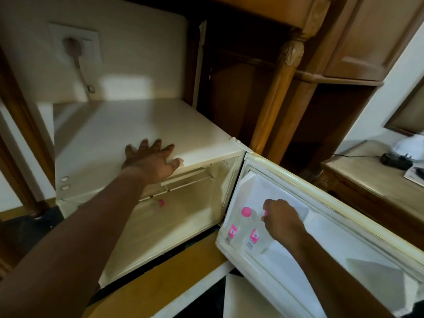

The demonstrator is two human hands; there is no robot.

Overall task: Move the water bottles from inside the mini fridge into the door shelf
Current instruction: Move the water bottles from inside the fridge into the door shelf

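Bottle (256, 235) under right-hand grip (281, 220)

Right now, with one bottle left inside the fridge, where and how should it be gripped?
The remaining bottle lies on its side on the fridge floor, pink cap pointing right. Probably best to reach in from the open front and wrap the clear body just behind the cap, from above.

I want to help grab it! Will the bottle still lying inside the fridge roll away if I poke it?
Probably. The bottle inside the fridge lies on its side and looks round, so a poke could roll it. It looks like clear plastic, so likely not fragile. How full or heavy it is, I cannot tell.
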